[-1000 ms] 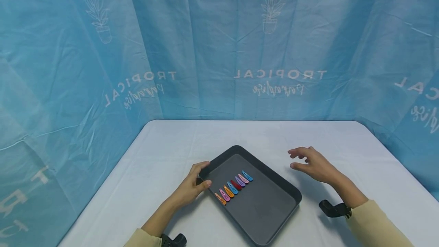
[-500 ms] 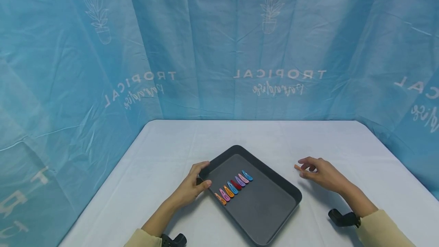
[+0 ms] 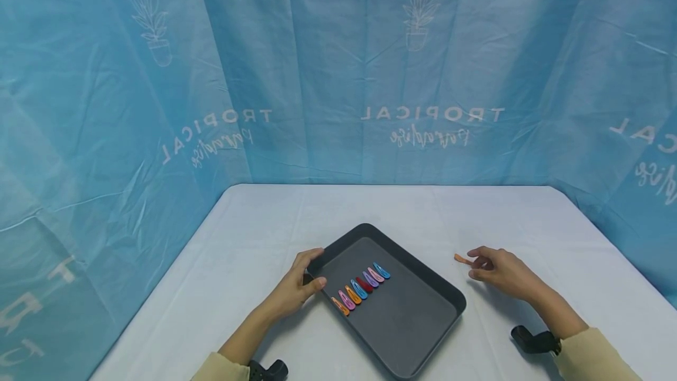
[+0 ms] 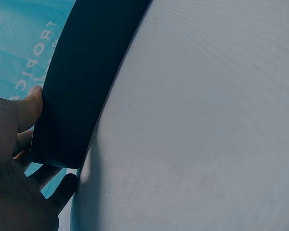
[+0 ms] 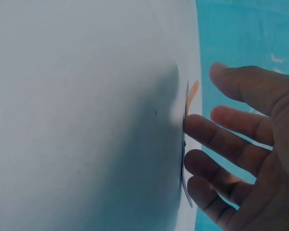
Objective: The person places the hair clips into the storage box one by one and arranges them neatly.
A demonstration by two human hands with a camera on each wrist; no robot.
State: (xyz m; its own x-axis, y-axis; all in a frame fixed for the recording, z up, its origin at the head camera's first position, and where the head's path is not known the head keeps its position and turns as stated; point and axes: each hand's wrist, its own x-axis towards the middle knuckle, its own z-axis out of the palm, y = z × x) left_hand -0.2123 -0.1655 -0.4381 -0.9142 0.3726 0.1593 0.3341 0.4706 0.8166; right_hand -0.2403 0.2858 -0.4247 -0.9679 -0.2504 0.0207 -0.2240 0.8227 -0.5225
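Observation:
In the head view a dark grey tray (image 3: 409,322) lies at an angle on the white table. A diagonal row of several snap hair clips (image 3: 360,288) lies in it, in orange, pink, blue, red and purple. My left hand (image 3: 290,290) grips the tray's left corner, thumb at the rim; the left wrist view shows the fingers around the tray wall (image 4: 82,86). Right of the tray, my right hand (image 3: 499,272) hovers low, its fingertips by an orange hair clip (image 3: 462,259). In the right wrist view, thumb and fingers stand apart, and the orange clip (image 5: 193,94) shows beyond them.
A white cloth covers the table (image 3: 275,222). Blue printed curtains (image 3: 338,75) hang behind it and along both sides. A black wrist camera (image 3: 534,341) is strapped to the right wrist, another (image 3: 270,371) to the left.
My right hand has moved right and toward me. The orange hair clip, not visible one second ago, now shows left of its fingertips. The left hand and tray have stayed put.

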